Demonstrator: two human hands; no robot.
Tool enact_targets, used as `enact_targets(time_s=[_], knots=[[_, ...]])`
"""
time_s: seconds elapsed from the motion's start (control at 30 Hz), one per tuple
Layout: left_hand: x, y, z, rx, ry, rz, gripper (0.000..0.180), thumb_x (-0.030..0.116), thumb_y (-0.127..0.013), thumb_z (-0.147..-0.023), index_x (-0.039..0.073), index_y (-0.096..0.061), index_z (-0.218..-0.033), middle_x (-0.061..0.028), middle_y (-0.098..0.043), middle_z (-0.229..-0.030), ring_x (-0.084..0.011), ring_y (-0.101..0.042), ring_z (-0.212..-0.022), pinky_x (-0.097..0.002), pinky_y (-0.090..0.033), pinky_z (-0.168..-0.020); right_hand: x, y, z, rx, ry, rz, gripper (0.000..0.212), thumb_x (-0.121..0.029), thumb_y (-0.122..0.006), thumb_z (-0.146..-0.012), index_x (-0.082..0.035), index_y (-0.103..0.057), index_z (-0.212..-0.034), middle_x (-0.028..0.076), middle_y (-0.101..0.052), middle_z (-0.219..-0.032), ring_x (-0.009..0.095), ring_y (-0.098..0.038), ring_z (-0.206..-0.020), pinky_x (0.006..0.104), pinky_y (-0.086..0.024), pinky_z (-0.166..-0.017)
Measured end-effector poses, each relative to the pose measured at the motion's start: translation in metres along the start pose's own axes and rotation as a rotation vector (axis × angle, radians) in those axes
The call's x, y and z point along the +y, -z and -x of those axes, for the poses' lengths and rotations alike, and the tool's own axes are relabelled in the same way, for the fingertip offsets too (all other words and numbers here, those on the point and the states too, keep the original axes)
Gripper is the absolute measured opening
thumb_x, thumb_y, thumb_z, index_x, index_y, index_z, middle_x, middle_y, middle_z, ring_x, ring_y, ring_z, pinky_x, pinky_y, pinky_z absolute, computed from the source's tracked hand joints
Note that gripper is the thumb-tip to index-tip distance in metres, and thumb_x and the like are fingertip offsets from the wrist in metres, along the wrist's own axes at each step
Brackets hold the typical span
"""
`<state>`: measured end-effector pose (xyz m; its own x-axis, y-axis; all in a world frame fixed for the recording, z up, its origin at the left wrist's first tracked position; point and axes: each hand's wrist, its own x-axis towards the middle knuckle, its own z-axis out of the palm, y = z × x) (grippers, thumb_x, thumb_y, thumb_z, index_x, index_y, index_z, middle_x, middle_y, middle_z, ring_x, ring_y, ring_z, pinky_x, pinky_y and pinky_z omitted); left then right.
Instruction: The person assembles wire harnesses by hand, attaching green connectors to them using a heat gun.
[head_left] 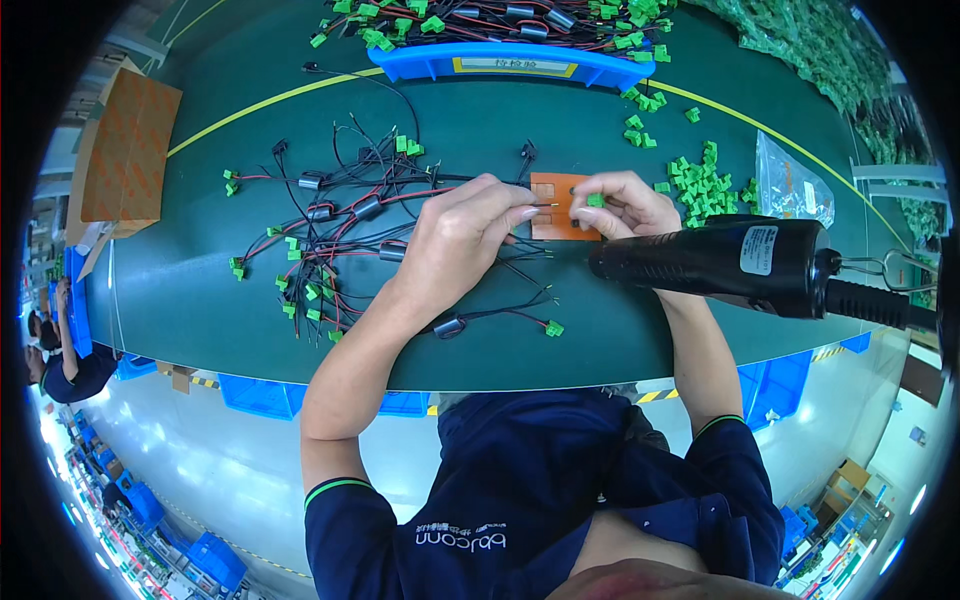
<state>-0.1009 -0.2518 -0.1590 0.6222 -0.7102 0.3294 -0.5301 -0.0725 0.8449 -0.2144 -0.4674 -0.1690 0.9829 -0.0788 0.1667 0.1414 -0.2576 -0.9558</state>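
Left hand [462, 222] pinches wire [546, 206] near tip; right hand [640, 208] grasps green connector [596, 201] by orange block [562, 188]. Seems best: connector steady, squared to wire; tip straight, pinched close behind.

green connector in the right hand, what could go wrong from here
The right hand could drop the small green connector, pinched between fingertips. The wire in the left hand might snag on nearby tangled cables. The black tool, beside the right hand in view, may get bumped.
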Motion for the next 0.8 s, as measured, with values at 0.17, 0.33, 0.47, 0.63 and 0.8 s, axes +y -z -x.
enact_targets(time_s=[0.17,0.33,0.47,0.63,0.8], knots=[[-0.001,-0.004,0.000,0.007,0.060,0.024,0.012,-0.002,-0.072,-0.094,-0.005,-0.072,-0.105,-0.0119,-0.072,-0.090,-0.0174,-0.070,-0.069,-0.0306,-0.055,-0.059,0.007,-0.006,0.001,0.040,0.021,-0.197,0.024,0.006,-0.066,-0.098,-0.001,-0.060,-0.120,0.016,-0.069,-0.123,0.022,-0.069,-0.110,0.0338,-0.055,-0.098],[-0.003,-0.001,-0.002,0.027,-0.068,-0.056,0.010,-0.001,-0.073,-0.094,-0.003,-0.072,-0.104,-0.0095,-0.067,-0.096,-0.0155,-0.065,-0.076,-0.0297,-0.053,-0.063,0.006,0.005,-0.006,0.027,0.287,0.295,0.020,-0.008,-0.070,-0.101,-0.003,-0.067,-0.120,0.008,-0.071,-0.120,0.016,-0.068,-0.109,0.0308,-0.055,-0.095],[-0.005,0.000,-0.001,0.010,-0.037,-0.025,0.011,0.000,-0.075,-0.093,-0.003,-0.072,-0.103,-0.0084,-0.064,-0.097,-0.0152,-0.064,-0.077,-0.0288,-0.053,-0.064,0.003,-0.006,-0.002,0.107,-0.015,-0.102,0.029,0.005,-0.069,-0.097,0.002,-0.066,-0.125,0.016,-0.071,-0.118,0.021,-0.071,-0.108,0.0350,-0.059,-0.098],[-0.001,0.001,-0.002,-0.005,-0.005,0.057,0.009,0.001,-0.074,-0.094,-0.003,-0.073,-0.102,-0.0080,-0.064,-0.095,-0.0135,-0.063,-0.076,-0.0278,-0.051,-0.064,0.008,-0.004,-0.002,0.092,0.029,0.003,0.027,0.005,-0.070,-0.096,0.002,-0.068,-0.123,0.015,-0.074,-0.113,0.021,-0.072,-0.109,0.0357,-0.059,-0.099],[0.001,0.003,-0.001,-0.035,0.050,0.104,0.009,0.004,-0.074,-0.096,-0.003,-0.073,-0.102,-0.0077,-0.065,-0.095,-0.0127,-0.062,-0.076,-0.0272,-0.050,-0.065,-0.001,-0.006,-0.008,0.080,0.188,0.167,0.020,0.002,-0.074,-0.092,-0.001,-0.074,-0.112,0.013,-0.076,-0.110,0.025,-0.074,-0.105,0.0355,-0.060,-0.094]])
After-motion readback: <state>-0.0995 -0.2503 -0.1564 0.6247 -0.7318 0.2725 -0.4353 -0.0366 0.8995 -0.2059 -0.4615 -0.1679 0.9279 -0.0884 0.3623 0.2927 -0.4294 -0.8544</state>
